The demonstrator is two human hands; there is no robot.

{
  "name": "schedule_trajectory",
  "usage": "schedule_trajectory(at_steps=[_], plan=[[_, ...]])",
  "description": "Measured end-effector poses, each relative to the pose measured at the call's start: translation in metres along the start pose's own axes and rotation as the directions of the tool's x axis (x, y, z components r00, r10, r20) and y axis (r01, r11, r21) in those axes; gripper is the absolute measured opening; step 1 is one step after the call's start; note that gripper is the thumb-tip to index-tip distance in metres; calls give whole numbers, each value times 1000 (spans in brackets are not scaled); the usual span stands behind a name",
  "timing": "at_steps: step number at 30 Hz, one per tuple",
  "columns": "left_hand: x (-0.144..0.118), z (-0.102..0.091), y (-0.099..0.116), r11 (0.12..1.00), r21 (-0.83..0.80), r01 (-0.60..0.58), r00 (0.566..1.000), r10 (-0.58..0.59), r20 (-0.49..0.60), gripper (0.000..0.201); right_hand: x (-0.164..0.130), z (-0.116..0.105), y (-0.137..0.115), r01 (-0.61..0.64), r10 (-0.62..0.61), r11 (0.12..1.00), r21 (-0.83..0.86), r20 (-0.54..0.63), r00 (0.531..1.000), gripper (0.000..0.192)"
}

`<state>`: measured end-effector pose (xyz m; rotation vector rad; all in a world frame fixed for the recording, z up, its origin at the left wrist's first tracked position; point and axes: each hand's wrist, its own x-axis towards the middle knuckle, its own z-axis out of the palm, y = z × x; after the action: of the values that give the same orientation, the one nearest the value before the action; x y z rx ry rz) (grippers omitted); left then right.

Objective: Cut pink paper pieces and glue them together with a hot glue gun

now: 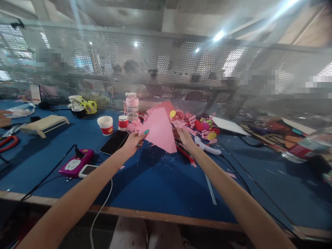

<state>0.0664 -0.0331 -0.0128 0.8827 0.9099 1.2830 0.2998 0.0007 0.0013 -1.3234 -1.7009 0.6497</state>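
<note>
Head: sheet (pixel 160 129) over blue tbl (pixel 160 188), perf. panel (pixel 168 50) bhnd.

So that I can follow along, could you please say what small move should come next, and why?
Probably draw the pink sheet toward the near edge of the table: the left hand holds it, and scraps crowd the space behind, while the near side offers more room.

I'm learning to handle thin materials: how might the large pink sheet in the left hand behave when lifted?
The pink sheet is probably light, as it looks paper-thin. It seems moderately stiff: its lower corner shows no clear droop with the left hand at its edge. Its broad, thin shape suggests it could crease if squeezed.
</note>
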Motion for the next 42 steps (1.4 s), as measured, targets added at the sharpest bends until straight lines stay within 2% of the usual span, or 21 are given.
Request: schedule_trajectory(at_steps=[2,5,9,12,15,18,24,31,35,42], plan=[[-1,1,-1,999,53,-5,1000,4,19,42,-9,2,-6,-56,51,993,104,49,997,54],[-3,3,-1,991,137,9,998,-18,67,41,-22,2,-14,-150,118,945,291,123,985,44],[-6,4,-1,974,226,-5,995,-17,98,39,-40,1,-19,-363,295,743,562,212,932,37],[-6,1,0,959,277,-65,997,51,58,36,-56,5,-20,-465,403,680,567,241,883,33],[-3,-2,1,935,337,-107,994,101,35,33,-69,8,-19,-539,428,654,532,327,842,29],[-1,-4,3,909,404,-101,995,82,65,31,-72,7,-15,-536,432,623,570,320,843,29],[-2,0,3,872,485,-61,997,27,76,28,-66,-5,-3,-435,421,689,580,170,891,41],[-1,0,-9,864,501,-53,997,13,82,31,-69,1,2,-331,432,691,642,0,902,45],[-2,-1,-8,862,502,-76,997,50,65,33,-68,-1,1,-307,410,691,655,-5,912,48],[-3,-1,-5,863,485,-140,988,154,12,28,-74,-2,-4,-472,491,726,500,104,865,41]])
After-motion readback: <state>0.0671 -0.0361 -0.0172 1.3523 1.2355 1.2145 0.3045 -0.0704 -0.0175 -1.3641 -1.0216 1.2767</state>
